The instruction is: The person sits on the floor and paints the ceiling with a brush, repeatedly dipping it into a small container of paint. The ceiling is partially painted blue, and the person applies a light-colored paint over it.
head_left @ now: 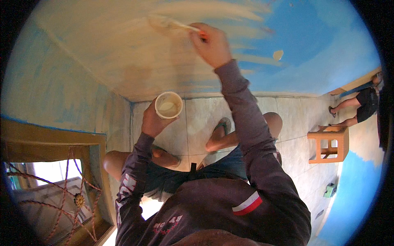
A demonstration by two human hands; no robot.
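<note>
Your right hand [211,44] raised toward far wall [303,53], fingers clamped on brush [179,23]. Brush head blurred at cream-streaked area, left of blue patch; cannot tell if touching. Your left hand [154,121] nearer and left, fingers clamped around white cup [168,117], pale liquid [168,107] inside, held above tiled floor [293,160]. Orange stool [343,144] on floor at right, another person's legs [349,103] just beyond it.

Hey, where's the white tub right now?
In the head view, the white tub is just left of centre, held in the left hand, appearing over the tiled floor near the base of the wall being painted.
</note>
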